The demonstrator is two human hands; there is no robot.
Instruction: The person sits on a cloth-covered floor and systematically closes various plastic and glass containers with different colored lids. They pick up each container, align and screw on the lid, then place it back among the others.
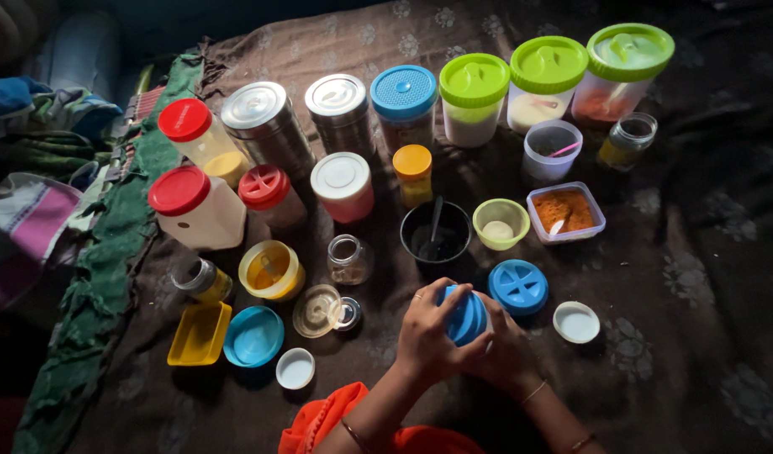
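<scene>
The room was dim — light fell from above onto the middle of the brown cloth point(655, 277), glinting off the steel lids point(253, 104). Corners sank into near black, the left edge looked soft and stretched — centre stayed sharp

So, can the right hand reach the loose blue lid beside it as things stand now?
Probably yes. The loose blue lid lies uncovered next to the right hand, but both hands grip the blue-lidded jar, so it must let go first.
</scene>
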